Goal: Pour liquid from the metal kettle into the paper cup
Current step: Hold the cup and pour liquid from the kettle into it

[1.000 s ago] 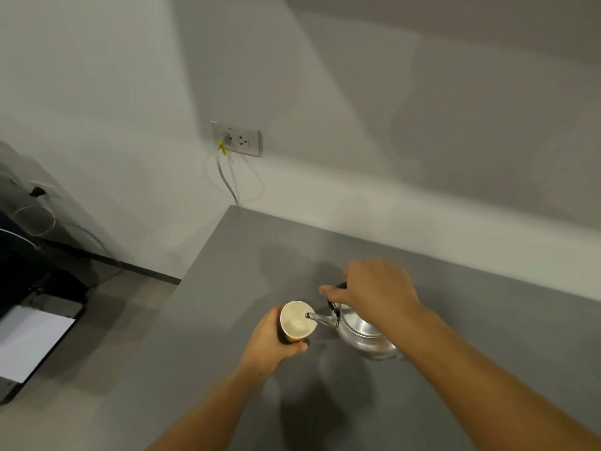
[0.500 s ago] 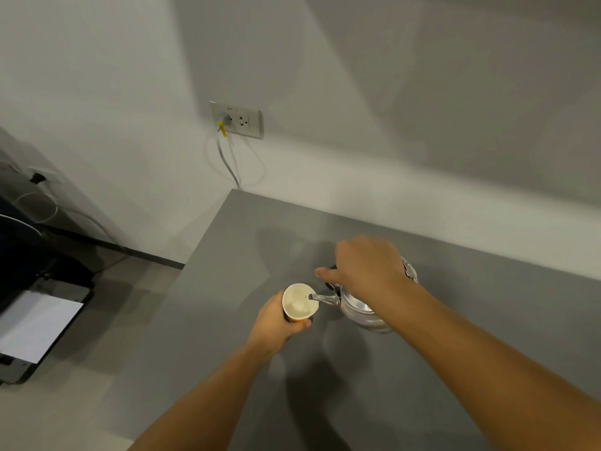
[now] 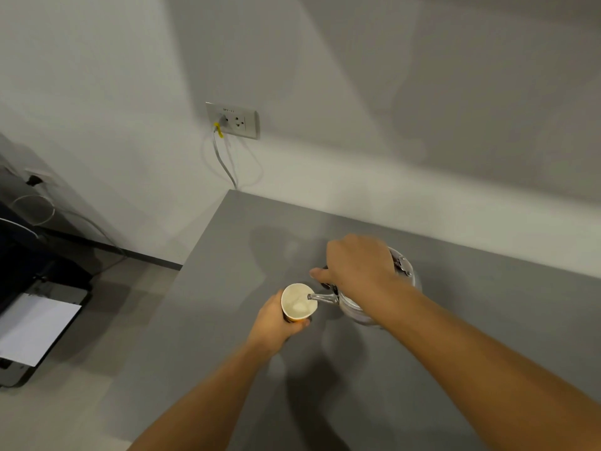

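Grey table (image 3: pixel 487 320): right hand (image 3: pixel 357 265) grips the metal kettle (image 3: pixel 354 309), spout pointing left over the paper cup (image 3: pixel 298 302) — left hand (image 3: pixel 276 323) wrapped round it.

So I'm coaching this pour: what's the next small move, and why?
Probably tilt the kettle a touch more, spout down. The spout tip already sits over the cup's open mouth, the left hand steadies the cup, and the right hand grips the kettle's handle. No stream is clearly visible, and the cup's fill level is hard to judge.
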{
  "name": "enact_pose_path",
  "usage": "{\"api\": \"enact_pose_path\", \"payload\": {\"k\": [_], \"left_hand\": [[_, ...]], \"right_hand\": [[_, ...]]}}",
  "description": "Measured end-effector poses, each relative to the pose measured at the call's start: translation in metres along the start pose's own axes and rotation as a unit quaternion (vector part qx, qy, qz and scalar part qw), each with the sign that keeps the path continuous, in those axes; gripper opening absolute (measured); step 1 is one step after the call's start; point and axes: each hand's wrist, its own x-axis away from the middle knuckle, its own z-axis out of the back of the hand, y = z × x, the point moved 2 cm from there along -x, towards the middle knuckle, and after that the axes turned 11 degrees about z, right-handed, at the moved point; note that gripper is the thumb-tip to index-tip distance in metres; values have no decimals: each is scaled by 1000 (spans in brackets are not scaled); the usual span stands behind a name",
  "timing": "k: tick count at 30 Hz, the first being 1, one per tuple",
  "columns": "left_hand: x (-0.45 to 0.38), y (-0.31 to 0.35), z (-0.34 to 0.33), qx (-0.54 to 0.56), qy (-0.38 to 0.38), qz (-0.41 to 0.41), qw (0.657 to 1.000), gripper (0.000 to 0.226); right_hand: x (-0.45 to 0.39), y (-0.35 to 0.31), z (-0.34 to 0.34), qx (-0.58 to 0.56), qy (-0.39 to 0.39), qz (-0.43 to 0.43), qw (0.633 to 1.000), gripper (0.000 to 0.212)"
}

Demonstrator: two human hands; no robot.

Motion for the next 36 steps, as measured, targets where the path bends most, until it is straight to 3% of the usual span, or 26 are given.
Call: {"api": "enact_pose_path", "payload": {"k": [36], "left_hand": [[0, -2, -1, -10, -2, -10, 1000, 61]], "right_hand": [[2, -8, 0, 15, 11, 11, 1000, 48]]}}
